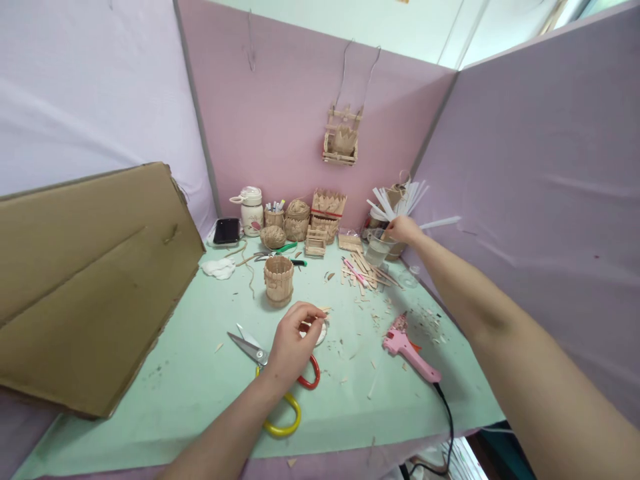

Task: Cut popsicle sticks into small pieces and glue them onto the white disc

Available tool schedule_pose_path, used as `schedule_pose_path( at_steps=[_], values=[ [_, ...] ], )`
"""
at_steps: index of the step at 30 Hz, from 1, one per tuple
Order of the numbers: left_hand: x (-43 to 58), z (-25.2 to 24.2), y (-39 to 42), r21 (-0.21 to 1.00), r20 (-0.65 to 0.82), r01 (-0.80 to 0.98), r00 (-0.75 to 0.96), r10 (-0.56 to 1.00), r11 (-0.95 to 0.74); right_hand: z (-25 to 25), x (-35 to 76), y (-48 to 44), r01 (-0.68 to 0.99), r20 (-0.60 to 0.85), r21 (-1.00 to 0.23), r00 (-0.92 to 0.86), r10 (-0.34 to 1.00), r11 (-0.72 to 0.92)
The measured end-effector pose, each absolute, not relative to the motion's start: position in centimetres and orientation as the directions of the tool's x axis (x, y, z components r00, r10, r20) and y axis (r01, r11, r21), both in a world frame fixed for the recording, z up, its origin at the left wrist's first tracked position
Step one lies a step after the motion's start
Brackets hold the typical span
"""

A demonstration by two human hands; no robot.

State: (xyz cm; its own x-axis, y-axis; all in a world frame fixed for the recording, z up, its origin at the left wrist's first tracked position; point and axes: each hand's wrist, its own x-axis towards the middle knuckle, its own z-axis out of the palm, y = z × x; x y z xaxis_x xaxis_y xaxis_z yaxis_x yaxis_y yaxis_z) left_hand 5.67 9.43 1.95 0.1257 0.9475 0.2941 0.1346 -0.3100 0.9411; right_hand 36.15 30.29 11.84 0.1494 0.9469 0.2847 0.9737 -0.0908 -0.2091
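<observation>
Scissors (261,357): blades apart, near the worktop's (175,407) front edge, partly under the left forearm.
Stick cup (279,283): upright, mid-worktop.
Left hand (295,337): thumb and forefinger curled close by a pale sliver (326,309); cannot tell whether they grip it.
Clear cup (376,252): toward the back right corner.
Right hand (406,230): fingers bent down at that cup; grip hidden.
Glue gun (411,353): near the right edge.

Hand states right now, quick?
Left hand: closed, fingertips pinched, apparently on a small wood piece.
Right hand: at the clear plastic cup; whether it holds anything can't be told.
</observation>
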Motion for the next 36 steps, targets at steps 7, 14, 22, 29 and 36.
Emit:
schedule_pose_path(
  at_steps=[7,14,22,29,36],
  values=[
    [5.4,2.0,9.4,0.947,0.289,0.125,0.079,0.954,-0.297,14.1,35.6,26.8,0.943,0.318,-0.296,0.246,0.916,-0.151],
    [3.3,3.9,7.0,0.998,0.057,0.028,0.018,0.998,-0.058,12.5,27.0,13.5,0.762,0.019,-0.583,-0.337,0.941,0.284],
    [1.3,3.3,3.6,0.999,-0.020,-0.037,0.168,0.986,0.026,7.4,18.8,5.8,0.528,-0.028,-0.795,-0.522,0.853,0.297],
    [-1.2,0.8,3.3,0.996,-0.065,-0.064,0.016,0.998,0.066,5.7,16.5,5.1,0.657,0.041,-0.701,-0.353,0.935,0.278],
    [-3.9,-0.8,3.5,0.974,-0.094,-0.223,-0.196,0.976,0.049,1.7,12.9,2.6,0.862,0.012,-0.339,-0.397,0.918,0.377]
  ],
)
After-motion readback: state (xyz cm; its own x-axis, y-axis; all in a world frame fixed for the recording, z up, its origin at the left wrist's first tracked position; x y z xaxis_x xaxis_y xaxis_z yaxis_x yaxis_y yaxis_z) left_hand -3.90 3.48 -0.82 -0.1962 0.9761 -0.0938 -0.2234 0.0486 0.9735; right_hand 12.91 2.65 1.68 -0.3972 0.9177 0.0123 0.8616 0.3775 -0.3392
